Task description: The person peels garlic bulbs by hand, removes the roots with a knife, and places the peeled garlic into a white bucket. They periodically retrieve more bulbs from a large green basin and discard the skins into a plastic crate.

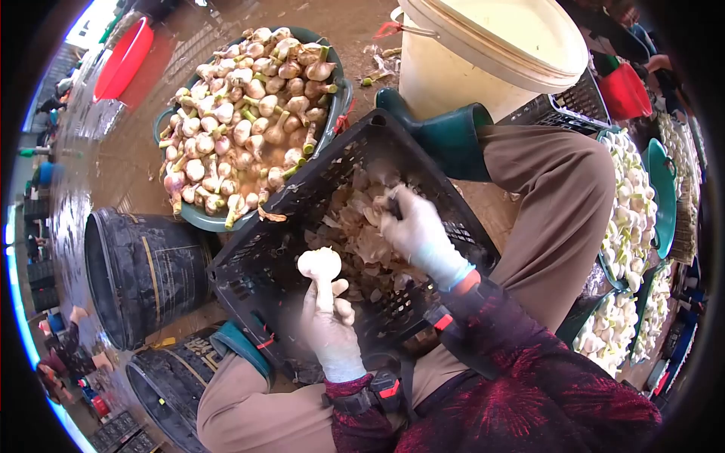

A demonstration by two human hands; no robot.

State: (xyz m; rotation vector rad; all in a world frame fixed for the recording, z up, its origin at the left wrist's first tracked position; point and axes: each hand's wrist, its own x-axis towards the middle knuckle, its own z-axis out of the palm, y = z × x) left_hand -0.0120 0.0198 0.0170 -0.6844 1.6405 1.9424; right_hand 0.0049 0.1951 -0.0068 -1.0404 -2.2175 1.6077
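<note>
My left hand (326, 325), in a white glove, grips a garlic bulb (319, 264) by its stem. The bulb is white and points upward, above the near left part of a black plastic crate (257, 260). My right hand (423, 234), gloved too, is closed above the crate's middle, apart from the bulb. A small dark object (394, 207) shows at its fingers; blur hides its kind. Papery garlic skins (355, 234) lie heaped in the crate below both hands.
Beyond the crate stands a green tub (341, 90) of unpeeled garlic in brownish water. A large white bucket (453, 75) is at the back. Black buckets (151, 279) lie at left. Peeled white garlic (630, 204) fills containers at right. My legs flank the crate.
</note>
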